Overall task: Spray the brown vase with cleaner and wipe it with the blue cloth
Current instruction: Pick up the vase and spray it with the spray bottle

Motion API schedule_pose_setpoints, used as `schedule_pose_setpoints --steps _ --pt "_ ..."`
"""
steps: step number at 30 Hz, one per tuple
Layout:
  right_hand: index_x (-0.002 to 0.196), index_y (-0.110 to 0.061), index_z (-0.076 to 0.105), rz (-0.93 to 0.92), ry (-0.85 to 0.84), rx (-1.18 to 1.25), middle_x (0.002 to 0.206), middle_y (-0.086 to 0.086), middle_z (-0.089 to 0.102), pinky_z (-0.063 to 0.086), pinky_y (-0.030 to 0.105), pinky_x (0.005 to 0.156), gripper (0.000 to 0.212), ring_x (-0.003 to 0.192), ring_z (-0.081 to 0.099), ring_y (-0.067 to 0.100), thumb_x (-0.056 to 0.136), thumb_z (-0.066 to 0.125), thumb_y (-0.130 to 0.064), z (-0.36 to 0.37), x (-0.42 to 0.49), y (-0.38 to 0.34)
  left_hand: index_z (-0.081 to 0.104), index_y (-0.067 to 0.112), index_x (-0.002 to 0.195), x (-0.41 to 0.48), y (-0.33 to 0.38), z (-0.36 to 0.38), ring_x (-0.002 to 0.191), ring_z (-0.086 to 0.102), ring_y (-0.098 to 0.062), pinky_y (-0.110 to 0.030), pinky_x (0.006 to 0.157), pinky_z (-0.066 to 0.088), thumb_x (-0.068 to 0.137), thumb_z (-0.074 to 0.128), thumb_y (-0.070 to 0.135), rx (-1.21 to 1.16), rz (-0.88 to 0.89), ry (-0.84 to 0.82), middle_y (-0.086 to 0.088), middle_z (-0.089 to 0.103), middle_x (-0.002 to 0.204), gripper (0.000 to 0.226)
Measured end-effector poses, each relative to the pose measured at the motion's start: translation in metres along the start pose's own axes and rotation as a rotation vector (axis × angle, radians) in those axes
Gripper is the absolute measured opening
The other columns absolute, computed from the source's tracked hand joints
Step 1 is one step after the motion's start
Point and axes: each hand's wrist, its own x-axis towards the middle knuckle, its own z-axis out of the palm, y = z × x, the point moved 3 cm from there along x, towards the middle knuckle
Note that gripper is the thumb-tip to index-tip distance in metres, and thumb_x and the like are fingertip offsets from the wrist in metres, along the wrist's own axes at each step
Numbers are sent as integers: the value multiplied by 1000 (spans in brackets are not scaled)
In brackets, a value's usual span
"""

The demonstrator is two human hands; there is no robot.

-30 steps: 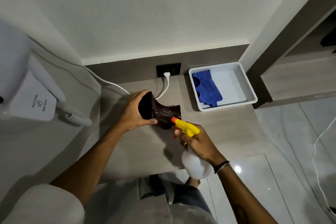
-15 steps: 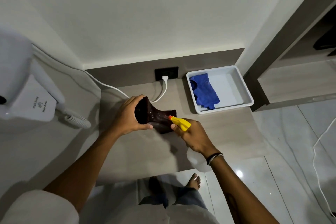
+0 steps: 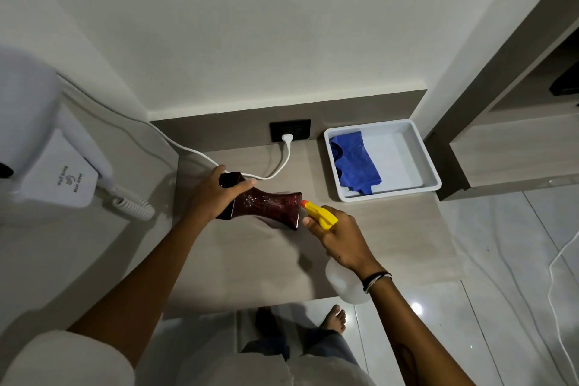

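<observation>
My left hand (image 3: pixel 216 197) grips one end of the brown vase (image 3: pixel 266 205), which lies tilted on its side just above the wooden counter (image 3: pixel 250 260). In my right hand (image 3: pixel 341 236) is a white spray bottle (image 3: pixel 343 283) with a yellow trigger head, and its orange nozzle sits right at the vase's right end. Folded in the left half of a white tray (image 3: pixel 404 153) at the back right lies the blue cloth (image 3: pixel 355 160).
A white wall-mounted hair dryer (image 3: pixel 53 166) with a coiled cord hangs at the left. Its white cable (image 3: pixel 282 166) runs along the counter to a black socket on the back panel. A bare foot (image 3: pixel 335 318) stands on the glossy tiled floor below the counter's front edge.
The vase has turned from pointing its mouth toward me to lying more sideways. The spray nozzle has stayed at its right end, and the view has shifted slightly.
</observation>
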Motion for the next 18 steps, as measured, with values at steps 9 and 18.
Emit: schedule_pose_setpoints --steps 9,18 --pt "92 -23 68 -47 -97 -14 73 -6 68 58 47 69 30 66 64 18 98 70 -53 8 5 -9 36 35 158 -11 13 0 140 46 -39 -53 112 46 69 84 73 146 115 -130 -15 40 158 108" --pt "121 -19 75 -72 -100 -72 104 6 82 61 48 86 42 95 74 28 99 68 -53 23 16 -34 48 17 147 -23 16 -5 132 54 -32 -50 109 46 48 103 54 322 394 -83 -7 56 146 119"
